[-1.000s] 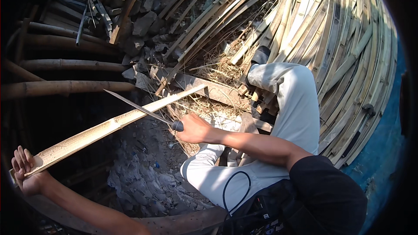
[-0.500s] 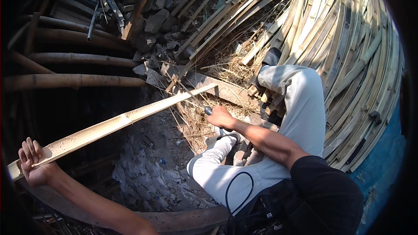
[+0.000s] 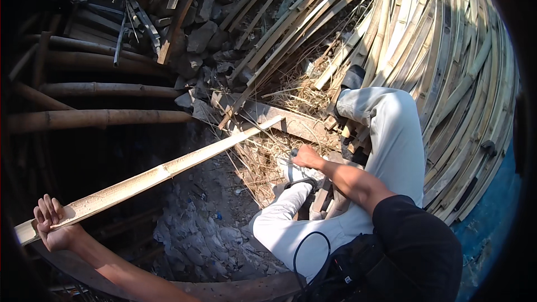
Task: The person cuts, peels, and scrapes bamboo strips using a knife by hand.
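A long split bamboo strip [image 3: 134, 188] slants across the picture, its pale inner side upward. My left hand [image 3: 53, 221] is closed round its near end at the far left. The strip's other end lies at a wooden plank [image 3: 302, 123] by my feet. My right hand [image 3: 306, 157] is closed on the dark handle of a knife [image 3: 294, 152], on the near side of the strip and apart from it. Against the straw, the knife's blade is hard to make out.
Many split bamboo strips [image 3: 447, 89] lie stacked at the right, beside a blue sheet [image 3: 486, 229]. Thick bamboo poles [image 3: 106, 118] lie at the left over a dark hollow. Broken stones [image 3: 201, 36], straw [image 3: 313, 86] and shavings cover the ground. A cable [image 3: 307, 235] loops over my leg.
My right hand has drawn back toward me and to the right with the knife, away from the strip. My left hand keeps its hold; the whole view has shifted slightly.
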### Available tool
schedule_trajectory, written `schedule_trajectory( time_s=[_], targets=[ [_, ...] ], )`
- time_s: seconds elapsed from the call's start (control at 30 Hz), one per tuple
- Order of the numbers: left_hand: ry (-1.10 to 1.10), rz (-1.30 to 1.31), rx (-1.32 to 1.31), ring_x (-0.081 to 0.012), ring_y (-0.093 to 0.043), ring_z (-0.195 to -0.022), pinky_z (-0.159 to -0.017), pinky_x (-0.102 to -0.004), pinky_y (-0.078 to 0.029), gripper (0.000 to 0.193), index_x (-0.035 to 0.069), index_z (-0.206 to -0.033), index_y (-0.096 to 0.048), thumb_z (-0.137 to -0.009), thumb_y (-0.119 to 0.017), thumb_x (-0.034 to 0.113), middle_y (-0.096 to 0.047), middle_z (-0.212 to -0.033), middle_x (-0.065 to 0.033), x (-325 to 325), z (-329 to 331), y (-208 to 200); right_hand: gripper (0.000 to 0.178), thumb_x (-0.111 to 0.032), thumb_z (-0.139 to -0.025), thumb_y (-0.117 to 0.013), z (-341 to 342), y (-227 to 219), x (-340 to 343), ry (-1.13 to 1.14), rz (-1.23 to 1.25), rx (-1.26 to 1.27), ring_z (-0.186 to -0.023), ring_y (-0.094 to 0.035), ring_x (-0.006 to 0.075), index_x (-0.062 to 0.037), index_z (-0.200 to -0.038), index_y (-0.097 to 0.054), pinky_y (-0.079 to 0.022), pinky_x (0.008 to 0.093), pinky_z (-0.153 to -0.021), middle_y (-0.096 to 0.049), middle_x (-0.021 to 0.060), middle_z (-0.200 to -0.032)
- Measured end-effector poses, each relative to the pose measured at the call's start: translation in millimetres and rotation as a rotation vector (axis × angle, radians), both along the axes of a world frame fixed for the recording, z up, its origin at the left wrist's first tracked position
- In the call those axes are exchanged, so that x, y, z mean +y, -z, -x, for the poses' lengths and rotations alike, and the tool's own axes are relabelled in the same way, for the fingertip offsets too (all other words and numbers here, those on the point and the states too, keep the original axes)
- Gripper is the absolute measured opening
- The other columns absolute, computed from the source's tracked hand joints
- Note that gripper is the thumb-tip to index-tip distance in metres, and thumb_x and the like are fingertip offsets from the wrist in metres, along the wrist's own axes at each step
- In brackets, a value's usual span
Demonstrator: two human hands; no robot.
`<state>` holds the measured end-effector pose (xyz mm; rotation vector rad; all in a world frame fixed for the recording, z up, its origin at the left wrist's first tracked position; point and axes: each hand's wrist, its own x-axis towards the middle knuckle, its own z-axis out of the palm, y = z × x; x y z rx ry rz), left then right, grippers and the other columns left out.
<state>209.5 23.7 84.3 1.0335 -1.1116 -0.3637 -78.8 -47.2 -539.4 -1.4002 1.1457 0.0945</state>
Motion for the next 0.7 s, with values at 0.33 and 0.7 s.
schedule_trajectory(
  time_s=[0.33, 0.7],
  targets=[
    [-0.014, -0.013, -0.008, -0.0153, -0.028, -0.053, -0.047, -0.0244, -0.026, 0.02, 0.01, -0.056, -0.026, -0.048, -0.043, 0.003, -0.026, -0.057, -0.0057, 11.9, -56.8, -14.5, 0.027, -0.017, -0.068, -0.058, -34.4, -147.6, -4.5, -0.041, 0.089, -0.342, -0.069, -0.064, 0.0439, 0.0086, -0.073, -0.062, -0.051, 0.0468, -0.065, -0.06, 0.031, -0.069],
    [-0.035, -0.07, 0.069, -0.0144, -0.03, -0.054, -0.048, -0.0252, -0.027, 0.02, 0.01, -0.057, -0.029, -0.049, -0.045, 0.002, -0.028, -0.058, -0.0051, 11.8, -82.2, -10.9, 0.032, -0.017, -0.07, -0.061, -29.1, -0.2, 3.5, 0.137, -0.068, 0.001, -0.082, -0.065, 0.041, 0.0123, -0.082, -0.064, -0.052, 0.0437, -0.071, -0.063, 0.0315, -0.082]
  ],
)
